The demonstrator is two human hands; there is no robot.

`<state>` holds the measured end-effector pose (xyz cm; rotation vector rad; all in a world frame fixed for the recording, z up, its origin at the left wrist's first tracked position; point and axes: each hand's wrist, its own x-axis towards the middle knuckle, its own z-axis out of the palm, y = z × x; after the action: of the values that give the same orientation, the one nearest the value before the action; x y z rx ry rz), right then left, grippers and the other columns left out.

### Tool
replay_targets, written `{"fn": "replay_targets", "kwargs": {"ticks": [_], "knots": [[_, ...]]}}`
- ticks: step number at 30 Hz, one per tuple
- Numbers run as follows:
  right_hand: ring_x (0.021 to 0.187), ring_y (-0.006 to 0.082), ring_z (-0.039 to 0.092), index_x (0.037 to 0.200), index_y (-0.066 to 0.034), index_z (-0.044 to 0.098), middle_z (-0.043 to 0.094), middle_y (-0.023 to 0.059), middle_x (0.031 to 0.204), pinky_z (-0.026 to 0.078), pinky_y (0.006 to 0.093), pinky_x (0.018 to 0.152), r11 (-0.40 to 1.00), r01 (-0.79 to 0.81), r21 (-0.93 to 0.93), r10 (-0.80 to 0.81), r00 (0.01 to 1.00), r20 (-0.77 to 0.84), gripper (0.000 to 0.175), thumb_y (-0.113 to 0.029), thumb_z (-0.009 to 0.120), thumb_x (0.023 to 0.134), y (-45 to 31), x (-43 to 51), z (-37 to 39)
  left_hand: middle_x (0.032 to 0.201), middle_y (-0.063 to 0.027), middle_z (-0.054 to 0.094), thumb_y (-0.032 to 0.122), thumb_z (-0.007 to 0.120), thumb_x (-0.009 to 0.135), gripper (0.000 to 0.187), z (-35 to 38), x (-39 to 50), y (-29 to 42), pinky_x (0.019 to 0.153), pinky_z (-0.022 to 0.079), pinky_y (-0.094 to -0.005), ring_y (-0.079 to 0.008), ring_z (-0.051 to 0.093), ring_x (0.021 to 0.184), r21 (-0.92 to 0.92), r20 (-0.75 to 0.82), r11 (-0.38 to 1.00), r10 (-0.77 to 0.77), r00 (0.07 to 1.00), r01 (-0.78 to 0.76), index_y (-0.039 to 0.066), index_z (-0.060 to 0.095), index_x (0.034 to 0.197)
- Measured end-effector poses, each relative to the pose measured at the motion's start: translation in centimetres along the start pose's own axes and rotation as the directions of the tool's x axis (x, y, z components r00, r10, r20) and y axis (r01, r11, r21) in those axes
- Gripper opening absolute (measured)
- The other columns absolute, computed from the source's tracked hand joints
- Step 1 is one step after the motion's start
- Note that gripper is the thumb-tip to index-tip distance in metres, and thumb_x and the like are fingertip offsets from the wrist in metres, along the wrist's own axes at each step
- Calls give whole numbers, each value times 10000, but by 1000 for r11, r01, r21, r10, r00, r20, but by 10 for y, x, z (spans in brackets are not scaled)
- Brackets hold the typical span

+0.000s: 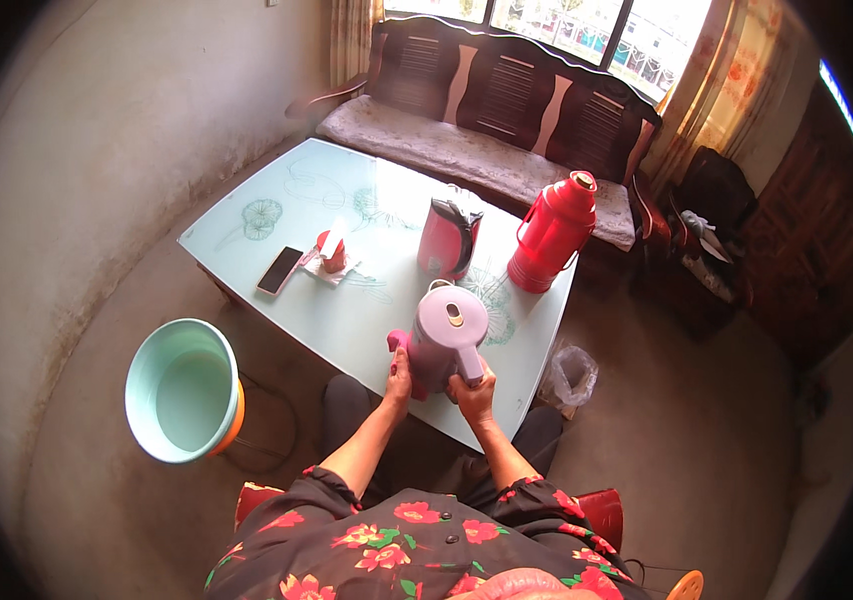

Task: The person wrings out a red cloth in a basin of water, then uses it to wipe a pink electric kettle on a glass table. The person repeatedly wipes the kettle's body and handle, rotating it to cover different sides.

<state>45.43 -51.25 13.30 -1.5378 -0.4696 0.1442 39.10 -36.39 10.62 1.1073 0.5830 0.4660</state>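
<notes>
A pinkish-lilac electric kettle (450,319) with its lid closed is at the near edge of the glass-topped table (306,307). My right hand (474,394) grips its handle. On the kettle's left side, my left hand (398,381) presses a bright pink cloth (399,340) against the body. Whether the kettle's base touches the glass is hidden. Just beyond it stands a red kettle (443,244) with a black handle. Farther right is a tall red thermos flask (554,229) with its stopper in.
A phone (280,271) and a small red container (333,253) on a tissue lie on the table's left half. A pale green basin (198,397) with water stands left of my knees. A lined waste bin (575,373) is beside the table's right edge. Behind is a wooden sofa (498,90).
</notes>
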Motion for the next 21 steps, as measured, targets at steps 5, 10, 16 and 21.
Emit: {"fn": "replay_targets", "kwargs": {"ticks": [5, 10, 16, 21], "knots": [[670, 107, 567, 951, 20, 628, 604, 22, 757, 492, 313, 605, 993, 102, -54, -103, 994, -32, 224, -59, 703, 755, 2, 1, 5, 1481, -102, 512, 511, 377, 1111, 645, 20, -13, 40, 1159, 348, -341, -196, 455, 1371, -77, 110, 984, 169, 980, -161, 6, 444, 1507], [666, 106, 554, 942, 15, 623, 598, 23, 749, 487, 314, 602, 997, 69, -35, -70, 996, -53, 221, -61, 719, 758, 8, 0, 10, 1410, -72, 546, 561, 403, 1092, 666, 20, 13, 31, 1082, 416, -337, -178, 508, 1271, -2, 123, 907, 419, 900, -422, 37, 475, 1497], [537, 99, 557, 946, 6, 592, 578, 6, 663, 453, 279, 477, 996, 92, -1, -92, 995, -39, 187, 5, 669, 774, 11, 4, 13, 1555, -82, 461, 588, 364, 1085, 717, -2, 2, -3, 1176, 335, -347, -214, 426, 1424, 5, 46, 993, -119, 992, 118, 67, 377, 1577], [538, 73, 538, 919, -5, 585, 550, -18, 655, 441, 269, 471, 963, 253, -97, -259, 964, -63, 164, 2, 657, 772, 5, 2, 15, 1053, 8, 569, 519, 325, 1121, 608, 22, -11, 35, 881, 452, -291, -86, 519, 988, 29, 64, 938, 344, 937, -346, 51, 474, 1480]]}}
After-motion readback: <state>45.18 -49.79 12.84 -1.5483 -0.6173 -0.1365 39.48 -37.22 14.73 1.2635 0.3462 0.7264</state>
